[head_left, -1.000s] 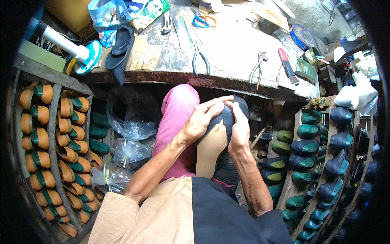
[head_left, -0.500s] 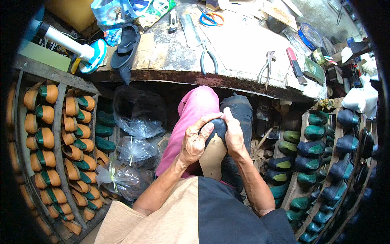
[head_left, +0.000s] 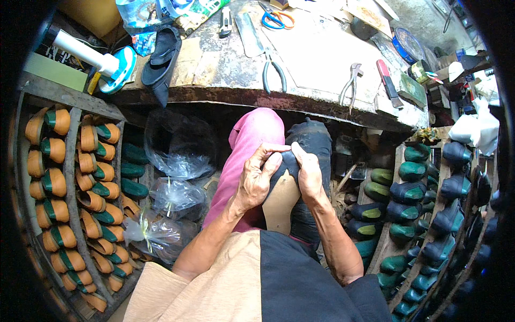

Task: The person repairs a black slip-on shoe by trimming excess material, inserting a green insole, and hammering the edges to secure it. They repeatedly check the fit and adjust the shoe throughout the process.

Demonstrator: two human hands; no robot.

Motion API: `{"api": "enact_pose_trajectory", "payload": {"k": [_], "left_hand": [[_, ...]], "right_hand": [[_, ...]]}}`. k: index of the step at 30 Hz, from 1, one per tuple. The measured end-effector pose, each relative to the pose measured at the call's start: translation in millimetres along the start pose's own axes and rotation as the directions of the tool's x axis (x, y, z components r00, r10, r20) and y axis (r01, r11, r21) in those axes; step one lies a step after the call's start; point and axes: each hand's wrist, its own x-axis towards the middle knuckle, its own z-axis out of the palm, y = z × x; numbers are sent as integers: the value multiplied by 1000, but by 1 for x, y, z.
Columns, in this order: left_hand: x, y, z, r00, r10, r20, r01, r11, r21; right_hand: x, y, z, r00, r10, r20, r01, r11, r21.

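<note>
Between my knees a half-made shoe (head_left: 280,203) lies sole side up, its tan insole showing and dark material folded over its toe edge. My left hand (head_left: 254,181) grips the toe's left side, with the thumb pressed on the dark material and the index finger reaching across the tip. On the other side my right hand (head_left: 309,174) is closed on the toe, thumb pointing to the tip. The fingertips of both hands almost meet there. Much of the dark upper is hidden beneath the hands, and the heel end runs down toward my shirt.
A worn workbench (head_left: 214,70) ahead carries pliers (head_left: 273,75), pincers (head_left: 351,86), scissors (head_left: 277,20), a red-handled knife (head_left: 388,80) and a black sandal (head_left: 161,61). Racks of orange-and-green shoes (head_left: 56,182) stand left, dark and green shoes (head_left: 405,193) right. Plastic bags (head_left: 161,236) lie beside my left leg.
My fingers have shifted over the toe: the left index now stretches straighter toward the right thumb, and less of the dark toe shows. The whole view has moved slightly.
</note>
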Motion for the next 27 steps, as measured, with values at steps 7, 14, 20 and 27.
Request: {"api": "enact_pose_trajectory", "payload": {"k": [7,14,20,27], "left_hand": [[-2,5,8,978,198,65,-200,980,22],[-1,6,8,963,233,137,-242,969,46],[4,16,-5,966,234,115,-253,945,209],[34,23,4,956,235,-173,-211,966,148]], "right_hand": [[-6,15,-8,985,-169,-31,156,955,-253],[-33,9,2,947,-295,-128,251,927,-280],[-110,10,7,982,-191,6,165,832,-530],[-146,13,11,941,-330,76,258,554,-792]]}}
